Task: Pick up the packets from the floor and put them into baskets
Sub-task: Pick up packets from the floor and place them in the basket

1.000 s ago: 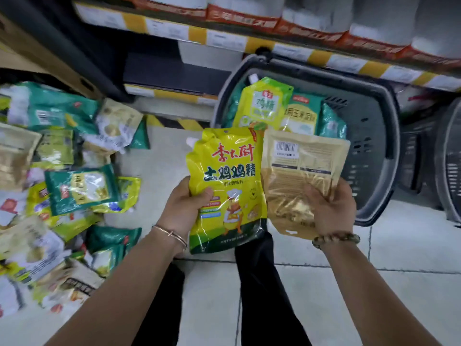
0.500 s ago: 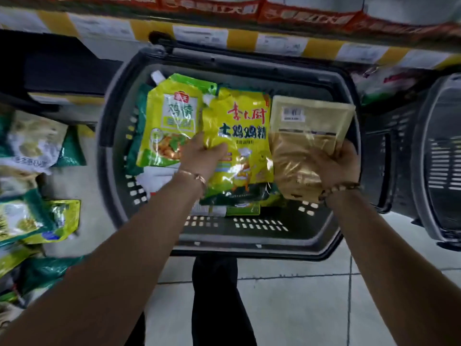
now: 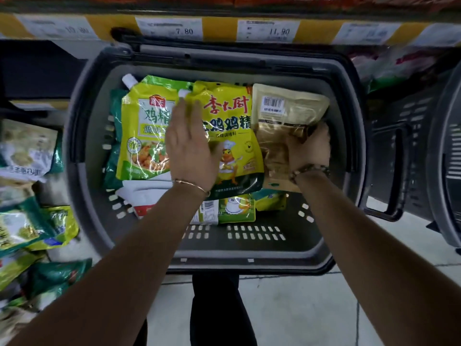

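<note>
A dark grey plastic basket (image 3: pixel 82 156) with slotted walls sits on the pale tiled floor (image 3: pixel 299 308), its far rim under a yellow shelf edge carrying white price labels (image 3: pixel 272 31). Inside it, on top of other packets, three lie side by side. On the left is a lime-green spouted packet (image 3: pixel 142 136). In the middle is a yellow foil packet (image 3: pixel 232 136) with red characters and a cartoon chick. On the right is a tan and gold packet (image 3: pixel 287 113) with a white barcode label. The left hand (image 3: pixel 192 146) lies flat where the lime-green and yellow packets meet, fingers straight and together, gripping nothing. A thin metal bangle (image 3: pixel 192 183) circles its wrist. The right hand (image 3: pixel 309 148) is down at the basket's right side with its fingers curled into the near right part of the tan and gold packet, holding it. A beaded bracelet (image 3: pixel 309 168) is on that wrist. To the left of the basket, a heap of loose green, yellow and white packets (image 3: pixel 30 221) lies on the floor. A second grey basket (image 3: pixel 449 146) stands just to the right, and a dark trouser leg (image 3: pixel 217 308) shows between the forearms.
</note>
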Action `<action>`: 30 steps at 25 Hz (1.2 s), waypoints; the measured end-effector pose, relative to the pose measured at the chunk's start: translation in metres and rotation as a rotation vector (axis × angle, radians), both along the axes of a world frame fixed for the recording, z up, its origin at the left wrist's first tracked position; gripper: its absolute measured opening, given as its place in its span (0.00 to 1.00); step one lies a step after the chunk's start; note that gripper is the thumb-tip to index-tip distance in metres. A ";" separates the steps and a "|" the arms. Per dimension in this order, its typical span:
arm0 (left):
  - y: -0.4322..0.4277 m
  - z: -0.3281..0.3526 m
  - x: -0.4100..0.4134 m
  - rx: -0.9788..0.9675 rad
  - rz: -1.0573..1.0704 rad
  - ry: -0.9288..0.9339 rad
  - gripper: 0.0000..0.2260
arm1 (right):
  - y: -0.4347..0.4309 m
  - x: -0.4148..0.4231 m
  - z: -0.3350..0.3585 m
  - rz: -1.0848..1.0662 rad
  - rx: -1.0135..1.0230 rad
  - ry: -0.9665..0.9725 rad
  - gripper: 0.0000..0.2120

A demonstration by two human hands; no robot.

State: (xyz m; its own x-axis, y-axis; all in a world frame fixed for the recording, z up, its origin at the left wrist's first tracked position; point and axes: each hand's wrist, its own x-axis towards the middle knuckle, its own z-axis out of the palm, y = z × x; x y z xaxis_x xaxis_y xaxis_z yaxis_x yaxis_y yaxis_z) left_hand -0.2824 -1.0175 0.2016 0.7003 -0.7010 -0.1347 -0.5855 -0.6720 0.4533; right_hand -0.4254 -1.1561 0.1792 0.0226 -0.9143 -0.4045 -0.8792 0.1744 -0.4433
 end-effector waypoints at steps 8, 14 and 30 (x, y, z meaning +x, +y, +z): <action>0.006 -0.030 0.003 0.314 -0.322 -0.100 0.39 | 0.037 0.013 -0.016 0.517 0.114 0.095 0.40; -0.001 -0.034 0.008 0.349 -0.320 -0.036 0.39 | 0.020 0.022 -0.024 0.542 0.272 0.205 0.43; 0.128 0.060 0.077 -0.131 0.171 0.253 0.23 | 0.134 0.103 0.067 0.646 -0.056 -0.210 0.31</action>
State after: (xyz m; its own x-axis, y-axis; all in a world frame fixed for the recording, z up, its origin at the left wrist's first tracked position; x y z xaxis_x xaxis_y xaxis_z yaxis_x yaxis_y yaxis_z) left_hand -0.2058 -0.8894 0.2615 0.7655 -0.5987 -0.2358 -0.3270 -0.6776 0.6587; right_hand -0.3222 -1.0218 0.2466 0.6440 -0.7102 -0.2844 -0.6934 -0.3848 -0.6092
